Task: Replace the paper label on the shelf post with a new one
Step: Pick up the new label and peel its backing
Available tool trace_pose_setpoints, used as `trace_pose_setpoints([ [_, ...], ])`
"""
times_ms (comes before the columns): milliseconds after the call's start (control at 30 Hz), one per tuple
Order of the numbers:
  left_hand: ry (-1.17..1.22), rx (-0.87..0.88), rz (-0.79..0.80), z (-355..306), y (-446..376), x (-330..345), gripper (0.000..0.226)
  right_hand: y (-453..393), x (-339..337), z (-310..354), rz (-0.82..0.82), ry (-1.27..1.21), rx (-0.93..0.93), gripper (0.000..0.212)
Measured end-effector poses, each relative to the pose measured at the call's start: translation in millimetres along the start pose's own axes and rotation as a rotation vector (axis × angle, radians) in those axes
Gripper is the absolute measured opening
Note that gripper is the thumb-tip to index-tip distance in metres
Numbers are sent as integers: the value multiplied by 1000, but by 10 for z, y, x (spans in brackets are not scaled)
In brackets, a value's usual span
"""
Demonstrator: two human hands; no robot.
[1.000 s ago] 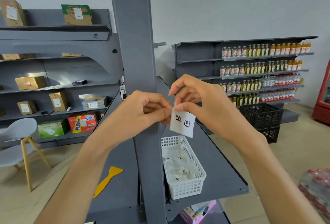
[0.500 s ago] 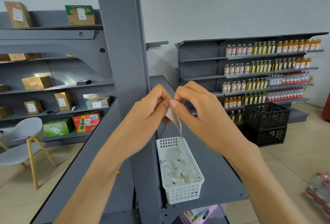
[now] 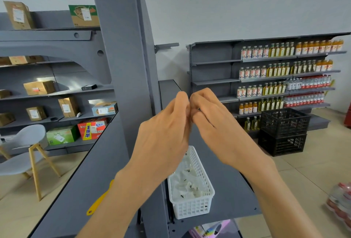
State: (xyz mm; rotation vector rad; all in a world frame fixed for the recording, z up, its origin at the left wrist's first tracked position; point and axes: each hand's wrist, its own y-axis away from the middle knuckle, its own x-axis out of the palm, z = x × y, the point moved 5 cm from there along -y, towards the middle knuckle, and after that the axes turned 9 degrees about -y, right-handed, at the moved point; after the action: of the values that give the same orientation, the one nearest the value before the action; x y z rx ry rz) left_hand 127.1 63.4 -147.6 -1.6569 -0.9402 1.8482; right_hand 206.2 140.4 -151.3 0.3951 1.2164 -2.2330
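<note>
The grey shelf post [image 3: 123, 67] rises straight up just left of my hands, and no label shows on its visible face. My left hand [image 3: 165, 133] and my right hand [image 3: 214, 124] meet fingertip to fingertip in front of the post's right edge. Both pinch the small white paper label, which is almost wholly hidden between the fingers. Below the hands a white plastic basket [image 3: 193, 207] holds several crumpled white paper pieces.
A yellow scraper [image 3: 98, 201] lies on the grey shelf board left of the post. The basket rests on the right shelf board [image 3: 231, 190]. Black crates [image 3: 283, 131] and a bottle-filled rack stand to the right, a grey chair [image 3: 24, 142] to the left.
The label hung open showing its writing a second ago; since then it turned edge-on and is now buried between my fingertips. Both hands have closed together and the view has shifted.
</note>
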Motion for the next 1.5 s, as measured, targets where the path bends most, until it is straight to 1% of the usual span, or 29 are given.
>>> trace_pose_setpoints([
  [133, -19, -10, 8, 16, -1, 55, 16, -2, 5, -51, 43, 15, -3, 19],
  [200, 8, -7, -4, 16, 7, 67, 14, -3, -2, -101, 58, -63, 45, 19],
  [333, 201, -55, 71, 42, 28, 119, 19, -1, -15, -171, 103, -191, 105, 20],
  [433, 301, -89, 110, 48, 30, 138, 20, 2, -26, -196, 106, -199, 119, 19],
  [500, 329, -103, 138, 43, 26, 147, 20, 5, -36, -204, 95, -172, 119, 19],
  [667, 281, -138, 188, 44, 19, 155, 15, 23, -57, -227, 73, -96, 106, 16],
  [833, 244, -133, 236, 72, 32, 211, 16, 37, -75, -257, 50, -68, 89, 19],
  [900, 245, -123, 264, 74, 39, 229, 17, 38, -74, -262, 57, -64, 90, 17],
  [1067, 288, -123, 273, 70, 39, 211, 19, 50, -86, -242, 46, -121, 74, 16],
  [1233, 381, -116, 314, 69, 35, 222, 21, 60, -79, -222, 33, -130, 59, 17],
  [1333, 368, -112, 295, 70, 35, 221, 22, 66, -69, -221, 23, -112, 54, 17],
  [1500, 308, -125, 265, 61, 32, 266, 20, 108, -12, -181, -2, -10, 10, 17],
])
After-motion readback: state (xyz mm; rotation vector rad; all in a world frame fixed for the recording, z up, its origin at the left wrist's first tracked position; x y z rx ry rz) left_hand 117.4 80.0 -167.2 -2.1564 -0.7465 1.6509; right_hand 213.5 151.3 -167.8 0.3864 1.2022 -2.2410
